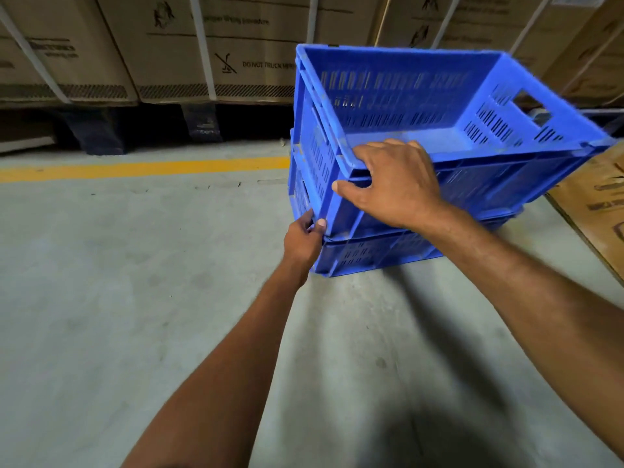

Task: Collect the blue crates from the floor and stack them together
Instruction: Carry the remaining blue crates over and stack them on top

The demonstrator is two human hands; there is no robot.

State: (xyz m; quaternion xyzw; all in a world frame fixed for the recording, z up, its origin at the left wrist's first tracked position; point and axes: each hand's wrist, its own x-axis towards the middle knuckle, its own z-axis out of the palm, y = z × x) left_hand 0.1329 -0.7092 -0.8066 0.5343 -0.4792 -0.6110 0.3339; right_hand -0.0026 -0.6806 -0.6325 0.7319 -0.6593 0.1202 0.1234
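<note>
Cardboard cartons fill the upper left of the frame, bound with pale straps and printed with handling marks, one reading "DO NOT TRUCK HERE". They rest on dark pallets whose feet stand on the grey concrete floor. Below them a yellow line runs across the floor from the left edge toward the centre.

Right of that line, at centre right, stands the stack of blue crates. The lower crate sits flat on the floor, only its slotted side showing. The upper crate is set on top of it, open side up, its walls slotted and a handle hole cut in its right end; it looks slightly askew over the one beneath, though the wide-angle lens makes this hard to judge.

At the stack's near left corner, the left hand pinches the seam where the two crates meet, thumb on the near face and fingers wrapped round the corner. Just right of it and higher, the right hand lies over the near rim of the upper crate, fingers curled over the edge and into the crate, thumb spread down on the outer wall. Both bare forearms reach in from the bottom of the frame.

Further right, at the right edge, another brown carton lies beside the stack, and more cartons stand behind it in the upper right.
</note>
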